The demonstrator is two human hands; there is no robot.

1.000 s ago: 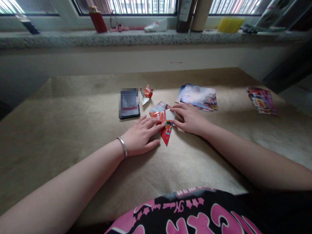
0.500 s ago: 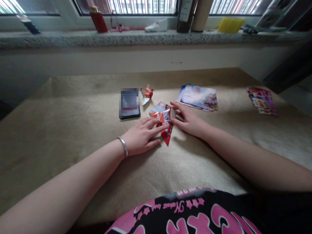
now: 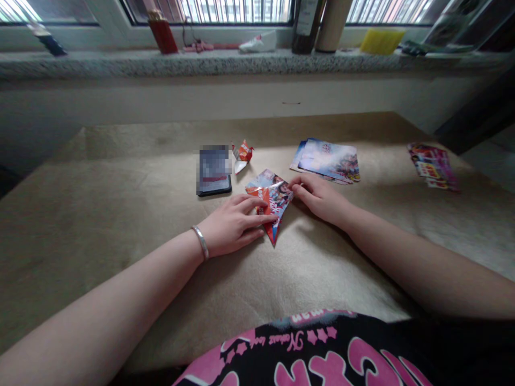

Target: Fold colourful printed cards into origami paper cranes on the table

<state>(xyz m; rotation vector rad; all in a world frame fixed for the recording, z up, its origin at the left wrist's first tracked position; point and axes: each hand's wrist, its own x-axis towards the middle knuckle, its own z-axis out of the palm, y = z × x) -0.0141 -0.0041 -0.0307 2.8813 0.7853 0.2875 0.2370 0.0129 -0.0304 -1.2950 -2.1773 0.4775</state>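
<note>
A partly folded piece of colourful printed paper [image 3: 276, 201] lies on the tan table [image 3: 120, 214], its point towards me. My left hand [image 3: 231, 225] rests flat on its left side, fingers stretched out and pressing it down. My right hand [image 3: 319, 197] has its fingers curled together, pinching the paper's right edge. A silver bracelet [image 3: 200, 242] sits on my left wrist.
A dark phone [image 3: 213, 170] lies just beyond my left hand, with a small finished folded paper figure [image 3: 242, 155] beside it. A stack of printed sheets [image 3: 329, 160] lies right of centre and another [image 3: 432, 165] at the far right. The windowsill [image 3: 241, 61] holds several items.
My right hand has turned the paper's right flap over, hiding its white underside, and its fingers have gone from spread to pinched on the edge. My left hand has barely shifted.
</note>
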